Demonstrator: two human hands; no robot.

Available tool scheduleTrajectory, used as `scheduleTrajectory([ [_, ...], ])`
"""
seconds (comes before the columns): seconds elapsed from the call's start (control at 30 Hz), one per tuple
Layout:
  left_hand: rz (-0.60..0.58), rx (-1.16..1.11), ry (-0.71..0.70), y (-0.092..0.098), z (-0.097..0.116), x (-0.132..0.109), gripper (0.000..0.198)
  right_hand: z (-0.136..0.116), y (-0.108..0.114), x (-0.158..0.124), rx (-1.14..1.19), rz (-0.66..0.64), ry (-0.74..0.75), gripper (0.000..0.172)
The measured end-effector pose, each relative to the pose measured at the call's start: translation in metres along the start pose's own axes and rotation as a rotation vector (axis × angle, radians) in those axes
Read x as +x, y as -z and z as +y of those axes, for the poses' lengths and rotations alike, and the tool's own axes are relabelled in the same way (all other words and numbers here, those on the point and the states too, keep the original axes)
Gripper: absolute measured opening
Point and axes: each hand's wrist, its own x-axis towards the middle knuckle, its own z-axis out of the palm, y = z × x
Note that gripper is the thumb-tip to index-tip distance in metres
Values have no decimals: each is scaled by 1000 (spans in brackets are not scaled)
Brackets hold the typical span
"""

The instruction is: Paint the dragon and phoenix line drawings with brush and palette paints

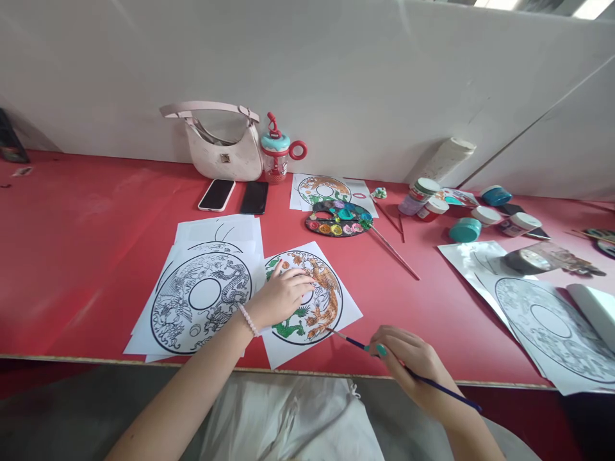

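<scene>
Head view, slender paintbrush (354, 343), circular paper print (329, 288)

Left wrist (245, 317): bracelet (248, 321) of round pale-pink beads. Left grip (284, 294): one nail (280, 263) reddish, small. Right grip (403, 358): thumbnail (381, 349) teal-green, glossy. Forearms (192, 381) bare. Lap garment (293, 419) off-white, loose, creased; thin whitish cord (354, 390) at its right edge.

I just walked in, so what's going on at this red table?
The person's right hand holds a slim dark-blue paintbrush, its tip at a white paper sheet with a round printed design. The left hand lies on that sheet. The design shows green and orange colouring.
</scene>
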Motion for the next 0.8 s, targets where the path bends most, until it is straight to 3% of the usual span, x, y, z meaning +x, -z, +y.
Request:
scheduleTrajectory([
  [0.27, 3, -34, 6, 1, 1, 0, 32, 5, 3, 1, -23, 41, -6, 34],
  [0.63, 11, -23, -9, 0, 0, 1, 31, -22, -19, 2, 31, -75, 166, 25],
  [0.8, 9, -31, -3, 0, 0, 0, 32, -15, -14, 2, -19, -35, 100, 29],
])
